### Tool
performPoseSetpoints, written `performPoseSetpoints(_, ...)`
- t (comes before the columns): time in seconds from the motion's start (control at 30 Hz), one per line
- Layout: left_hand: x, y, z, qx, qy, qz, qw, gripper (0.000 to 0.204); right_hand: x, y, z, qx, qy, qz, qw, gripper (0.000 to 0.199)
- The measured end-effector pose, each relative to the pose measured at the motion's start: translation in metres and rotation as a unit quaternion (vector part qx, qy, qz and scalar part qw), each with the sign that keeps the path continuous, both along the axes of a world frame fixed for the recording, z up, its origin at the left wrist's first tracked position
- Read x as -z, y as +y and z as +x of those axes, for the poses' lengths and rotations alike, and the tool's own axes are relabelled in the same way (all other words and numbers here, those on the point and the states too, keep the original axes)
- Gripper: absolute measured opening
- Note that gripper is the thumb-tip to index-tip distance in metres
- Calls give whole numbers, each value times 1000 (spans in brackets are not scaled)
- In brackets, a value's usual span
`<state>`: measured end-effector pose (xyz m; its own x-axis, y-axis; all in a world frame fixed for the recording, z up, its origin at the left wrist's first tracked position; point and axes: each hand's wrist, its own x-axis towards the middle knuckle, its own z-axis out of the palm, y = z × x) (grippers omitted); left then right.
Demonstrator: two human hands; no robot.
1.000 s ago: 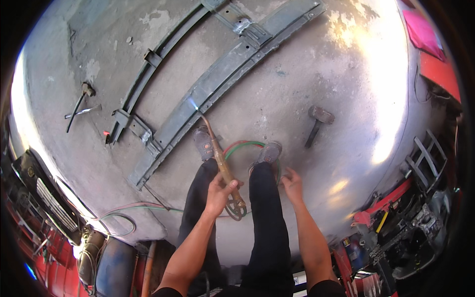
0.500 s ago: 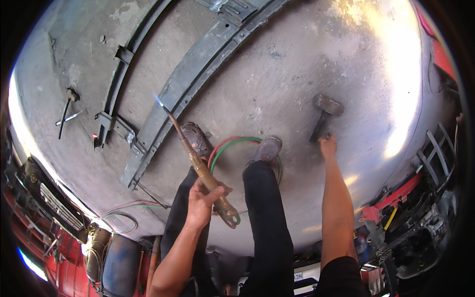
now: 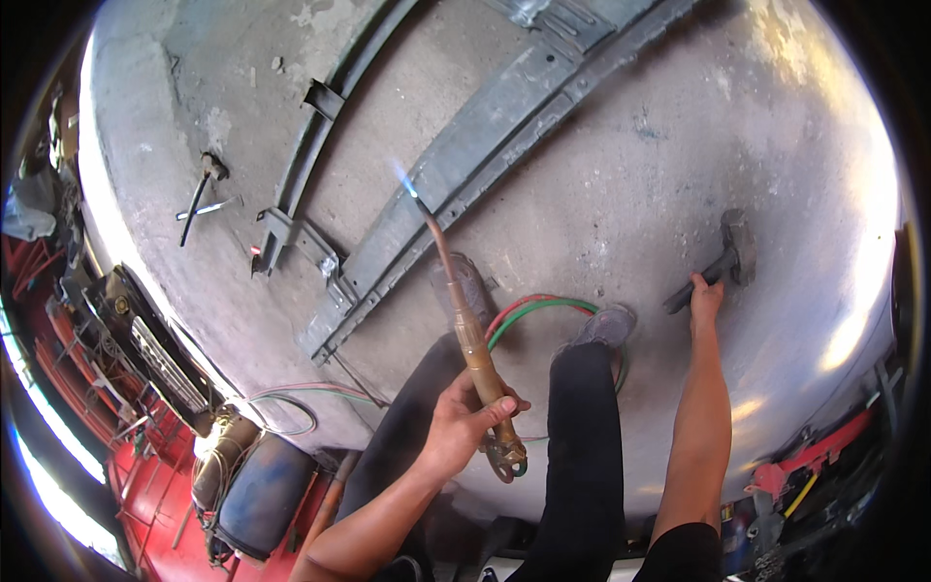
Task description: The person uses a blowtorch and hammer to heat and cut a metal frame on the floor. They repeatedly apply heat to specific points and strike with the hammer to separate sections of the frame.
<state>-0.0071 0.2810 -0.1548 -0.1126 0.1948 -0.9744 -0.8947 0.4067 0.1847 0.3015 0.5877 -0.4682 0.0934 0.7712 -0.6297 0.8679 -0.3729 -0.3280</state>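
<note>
My left hand (image 3: 464, 422) is wrapped round the brass body of a gas torch (image 3: 469, 339), which points up and away from me. A blue flame (image 3: 406, 182) burns at its tip, in front of a long grey metal beam (image 3: 475, 160) on the floor; the gap between flame and beam is hard to judge. At the right, my right hand (image 3: 707, 297) has its fingers closed round the short dark handle of a sledgehammer (image 3: 740, 248). The hammer's blocky head is beyond the hand. Red and green hoses (image 3: 543, 302) loop between my shoes.
A second, narrower curved metal bar (image 3: 308, 145) lies left of the beam. Farther left is a small hammer (image 3: 204, 194) across a shiny strip. A blue barrel (image 3: 267, 497) and a car grille (image 3: 167, 364) are at the lower left; a red metal part (image 3: 810, 454) is at the lower right.
My right hand has closed round the sledgehammer's handle, and the hammer has turned. The whole view has shifted, so the floor things appear farther right. The torch stays lit in my left hand.
</note>
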Motion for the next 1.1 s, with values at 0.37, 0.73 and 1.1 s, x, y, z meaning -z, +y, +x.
performPoseSetpoints(0.37, 4, -16, -8, 3, 49, 4, 999, 30, -111, -103, -105, -135, 169, -215, 952, 55)
performPoseSetpoints(0.73, 64, 30, -25, -91, 130, 2, 987, 35, -350, -218, -110, -88, 152, -123, 977, 43)
performPoseSetpoints(1.1, 220, 146, -27, -123, 305, 32, 944, 37, -477, -320, -50, -196, 51, -133, 970, 41)
